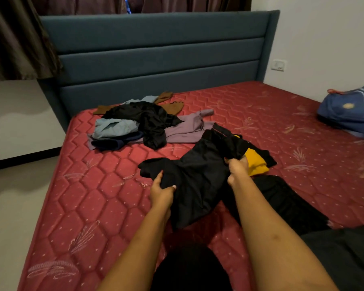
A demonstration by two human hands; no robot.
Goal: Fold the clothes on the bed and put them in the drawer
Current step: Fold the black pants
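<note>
A black garment (pixel 200 175) lies bunched in the middle of the red quilted mattress (pixel 88 196). My left hand (pixel 161 190) grips its near left part with curled fingers. Its upper right part is held in my right hand (pixel 236 168), lifted slightly off the bed. Just right of that hand a yellow garment (pixel 255 163) lies partly under black cloth. Farther back sits a loose pile of clothes (pixel 143 122): black, light blue, lilac, navy and brown pieces. No drawer is in view.
A blue padded headboard (pixel 156 55) stands behind the mattress. A blue bag (pixel 349 110) rests at the bed's right edge. More black fabric (pixel 282 202) lies by my right forearm. Grey floor (pixel 15 202) runs along the left side.
</note>
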